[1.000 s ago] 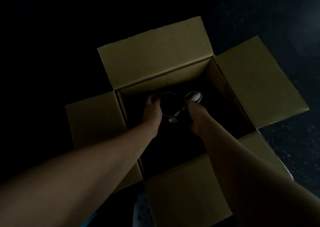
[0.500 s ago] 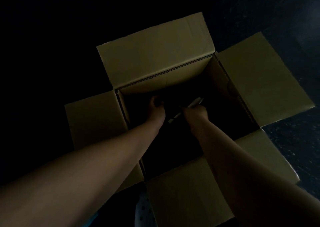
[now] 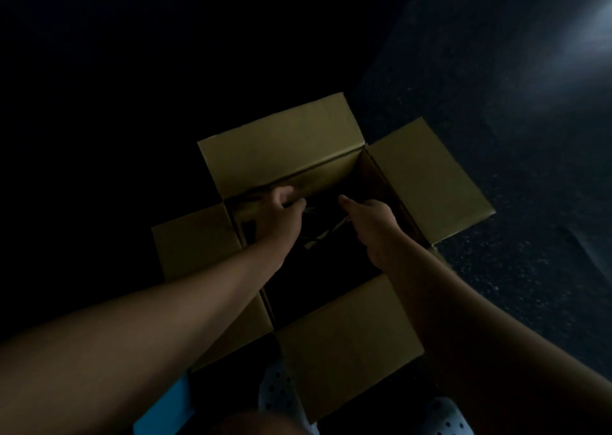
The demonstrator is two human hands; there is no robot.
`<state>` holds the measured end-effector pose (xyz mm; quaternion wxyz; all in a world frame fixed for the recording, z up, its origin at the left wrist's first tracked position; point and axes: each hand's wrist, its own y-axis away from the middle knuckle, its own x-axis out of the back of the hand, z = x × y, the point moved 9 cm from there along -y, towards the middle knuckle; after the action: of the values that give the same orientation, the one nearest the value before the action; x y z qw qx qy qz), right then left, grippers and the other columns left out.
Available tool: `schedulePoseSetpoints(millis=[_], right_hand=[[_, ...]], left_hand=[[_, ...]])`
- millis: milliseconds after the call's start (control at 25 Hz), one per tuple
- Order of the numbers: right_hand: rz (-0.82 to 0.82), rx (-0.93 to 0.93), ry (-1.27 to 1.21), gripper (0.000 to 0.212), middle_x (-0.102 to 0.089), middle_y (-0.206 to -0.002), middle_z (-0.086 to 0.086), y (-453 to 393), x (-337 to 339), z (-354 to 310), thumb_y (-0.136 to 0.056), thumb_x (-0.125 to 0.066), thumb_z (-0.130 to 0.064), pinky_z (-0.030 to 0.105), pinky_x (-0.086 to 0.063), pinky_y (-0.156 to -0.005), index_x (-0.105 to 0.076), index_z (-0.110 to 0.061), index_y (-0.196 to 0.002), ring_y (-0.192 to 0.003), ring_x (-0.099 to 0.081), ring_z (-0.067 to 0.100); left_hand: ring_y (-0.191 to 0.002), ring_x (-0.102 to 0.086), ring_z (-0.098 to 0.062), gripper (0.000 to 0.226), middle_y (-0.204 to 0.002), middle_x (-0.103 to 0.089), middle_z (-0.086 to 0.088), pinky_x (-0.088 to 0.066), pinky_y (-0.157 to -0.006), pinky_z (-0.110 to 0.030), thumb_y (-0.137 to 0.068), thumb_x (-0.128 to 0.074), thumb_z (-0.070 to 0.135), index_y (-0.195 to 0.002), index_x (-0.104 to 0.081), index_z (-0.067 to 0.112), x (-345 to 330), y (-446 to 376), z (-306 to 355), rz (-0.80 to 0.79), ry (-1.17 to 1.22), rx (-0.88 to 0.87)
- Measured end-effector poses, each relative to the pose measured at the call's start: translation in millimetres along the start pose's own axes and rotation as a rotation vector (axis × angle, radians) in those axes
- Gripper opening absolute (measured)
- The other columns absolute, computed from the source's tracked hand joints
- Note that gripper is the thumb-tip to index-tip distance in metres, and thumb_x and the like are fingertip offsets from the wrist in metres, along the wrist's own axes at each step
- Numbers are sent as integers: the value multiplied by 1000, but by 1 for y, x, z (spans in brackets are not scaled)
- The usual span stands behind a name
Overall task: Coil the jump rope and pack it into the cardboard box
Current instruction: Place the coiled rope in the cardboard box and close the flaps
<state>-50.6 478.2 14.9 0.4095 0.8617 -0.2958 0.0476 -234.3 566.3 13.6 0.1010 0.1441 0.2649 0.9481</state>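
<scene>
Compared with 0.5 s ago, both hands sit higher in the cardboard box point(image 3: 284, 156), nearer its rim, and they have drawn apart, so a dark gap now lies between them; the pale loop seen 1 s ago at the right hand is no longer visible. The left hand point(image 3: 281, 219) is at about 10 o'clock of the opening, its fingers curled up against the far wall near the far-left corner, and the right hand point(image 3: 374, 226) is at about 2 o'clock, thumb pointing toward 11 o'clock. The jump rope point(image 3: 326, 234) lies inside the box, in the dark between the 2 hands: only a thin pale streak shows, its long axis running from about 7 o'clock up to 1 o'clock, the upper end meeting the underside of the right hand. The left hand's fingers look loosely bent with nothing visible in them; whether the right hand grips the rope or merely touches it cannot be told in this dim light. All 4 flaps are folded outward. White perforated shoes point(image 3: 278, 391) show at 6 o'clock beneath the near flap.
</scene>
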Motion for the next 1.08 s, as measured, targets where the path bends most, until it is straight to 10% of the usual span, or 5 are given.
schedulePoseSetpoints(millis=[160,480,720,1080], right_hand=[[3,92,-12,29,-53,-75,2,54,29,-37,-95,-67,-44,35,-44,-71,-63,-15,-94,-73,-53,21],[39,286,111,34,-54,-69,1,141,83,-90,-98,-60,-44,28,-37,-54,-58,-21,-74,-57,-47,14],[184,319,417,49,-66,-125,10,93,118,-91,-98,-58,-51,31,-49,-78,-60,-18,-134,-98,-62,23],[296,344,1078,81,-28,-159,25,-27,123,-75,-94,-55,-63,62,-33,-111,-30,-19,-157,-142,-33,52]], left_hand=[[-126,-56,-25,36,-138,-57,-5,-42,-92,-31,-99,-62,26,-134,-60,19,29,37,44,69,8,-105],[-133,-50,-36,68,-151,-46,-11,-44,-108,-48,-92,-64,45,-150,-41,20,128,104,77,312,-117,-77],[-128,-48,-45,82,-152,-36,-19,-48,-103,-54,-87,-66,48,-152,-27,16,160,87,21,460,-143,222],[-154,-17,-44,102,-169,-11,-19,-22,-123,-58,-83,-61,49,-163,-11,9,147,9,-73,412,-192,444]])
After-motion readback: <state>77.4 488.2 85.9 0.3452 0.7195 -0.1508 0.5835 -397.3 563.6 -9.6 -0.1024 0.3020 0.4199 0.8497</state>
